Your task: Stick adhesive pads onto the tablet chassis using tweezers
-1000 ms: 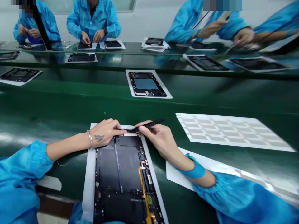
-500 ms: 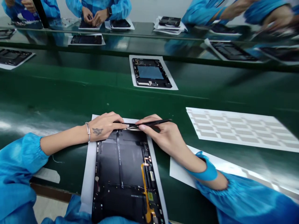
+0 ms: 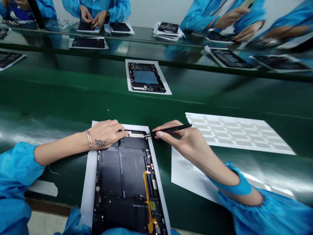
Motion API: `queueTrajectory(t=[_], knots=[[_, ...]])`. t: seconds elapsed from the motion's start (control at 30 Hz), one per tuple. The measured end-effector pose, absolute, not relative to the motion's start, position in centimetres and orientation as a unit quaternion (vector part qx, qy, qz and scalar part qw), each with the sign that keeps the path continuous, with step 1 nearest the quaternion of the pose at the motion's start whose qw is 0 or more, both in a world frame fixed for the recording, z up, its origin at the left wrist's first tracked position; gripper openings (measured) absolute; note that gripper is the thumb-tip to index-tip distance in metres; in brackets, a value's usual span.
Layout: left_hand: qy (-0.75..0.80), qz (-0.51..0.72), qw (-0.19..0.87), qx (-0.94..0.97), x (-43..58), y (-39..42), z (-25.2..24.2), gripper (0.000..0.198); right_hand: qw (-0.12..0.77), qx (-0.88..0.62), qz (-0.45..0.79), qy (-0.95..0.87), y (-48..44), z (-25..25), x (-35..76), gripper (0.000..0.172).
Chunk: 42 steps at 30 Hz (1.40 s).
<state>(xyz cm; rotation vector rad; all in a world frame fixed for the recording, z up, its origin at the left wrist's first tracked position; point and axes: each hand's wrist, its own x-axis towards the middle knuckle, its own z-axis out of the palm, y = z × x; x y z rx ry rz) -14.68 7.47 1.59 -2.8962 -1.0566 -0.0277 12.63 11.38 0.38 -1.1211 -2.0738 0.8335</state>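
Observation:
An opened black tablet chassis with an orange flex cable lies on a white sheet in front of me. My left hand rests on its top left corner, fingertips pressed against a pale strip along the top edge. My right hand pinches black tweezers, whose tip sits just right of that strip, at the chassis's top right corner.
A white sheet of small pale labels lies to the right, and another white sheet is under my right forearm. Another chassis sits further along the green belt. People in blue coats work across the far table.
My right hand with the tweezers has drawn back to the right, off the strip. My left hand has stayed on the top edge. The view has tilted down and shifted slightly.

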Motion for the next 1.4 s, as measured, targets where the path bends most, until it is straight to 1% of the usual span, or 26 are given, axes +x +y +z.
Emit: queueTrajectory(t=[0.07, 0.13, 0.2, 0.27, 0.33, 0.4, 0.47, 0.57, 0.63, 0.7, 0.83, 0.9, 1.03, 1.2, 1.3, 1.4], knots=[[-0.345, 0.013, 0.048, -0.937, -14.0, 8.3, 2.1, 0.023, 0.330, -0.431, 0.338, -0.769, 11.3, 0.3, 12.5, 0.029], [-0.360, 0.026, 0.034, -0.932, -13.3, 9.5, 2.6, 0.018, 0.360, -0.450, 0.368, -0.729, 11.2, 0.1, 12.4, 0.030], [-0.362, 0.030, -0.021, -0.931, -12.7, 11.1, 3.0, 0.011, 0.397, -0.476, 0.389, -0.682, 11.2, -0.1, 12.3, 0.030], [-0.346, 0.035, -0.101, -0.932, -12.3, 12.6, 3.3, 0.006, 0.434, -0.495, 0.393, -0.642, 11.3, -0.4, 12.4, 0.029], [-0.324, 0.050, -0.173, -0.929, -12.0, 13.9, 3.6, 0.008, 0.463, -0.501, 0.401, -0.611, 11.6, -0.6, 12.4, 0.028], [-0.311, 0.066, -0.215, -0.923, -11.5, 14.8, 3.7, 0.012, 0.489, -0.492, 0.416, -0.589, 11.7, -0.6, 12.4, 0.026], [-0.310, 0.081, -0.233, -0.918, -10.7, 15.3, 3.7, 0.016, 0.509, -0.480, 0.419, -0.579, 11.7, -0.4, 12.4, 0.025], [-0.331, 0.080, -0.223, -0.914, -9.3, 15.5, 3.3, 0.020, 0.528, -0.473, 0.368, -0.602, 11.1, 0.0, 12.1, 0.026], [-0.366, 0.064, -0.193, -0.908, -8.6, 15.2, 2.9, 0.027, 0.519, -0.456, 0.320, -0.648, 10.3, 0.2, 11.7, 0.025], [-0.398, 0.042, -0.175, -0.900, -8.4, 14.6, 2.6, 0.033, 0.480, -0.415, 0.285, -0.718, 9.3, 0.2, 11.3, 0.021], [-0.387, -0.028, -0.210, -0.897, -9.9, 13.0, 1.9, 0.028, 0.372, -0.343, 0.228, -0.832, 8.1, -0.4, 10.8, 0.020], [-0.374, -0.065, -0.235, -0.895, -11.2, 12.2, 1.5, 0.032, 0.345, -0.346, 0.202, -0.849, 8.1, -0.7, 10.8, 0.021], [-0.343, -0.127, -0.310, -0.878, -13.6, 10.9, 1.1, 0.046, 0.331, -0.341, 0.178, -0.862, 8.3, -0.8, 10.5, 0.021], [-0.329, -0.167, -0.351, -0.860, -14.1, 10.7, 0.6, 0.050, 0.313, -0.312, 0.208, -0.873, 8.3, -0.4, 8.5, 0.020], [-0.348, -0.178, -0.355, -0.849, -14.1, 11.0, 0.2, 0.052, 0.303, -0.317, 0.198, -0.877, 8.2, -0.7, 7.9, 0.020], [-0.378, -0.177, -0.325, -0.849, -14.2, 11.0, -0.1, 0.053, 0.305, -0.345, 0.168, -0.871, 8.3, -0.9, 8.4, 0.020]])
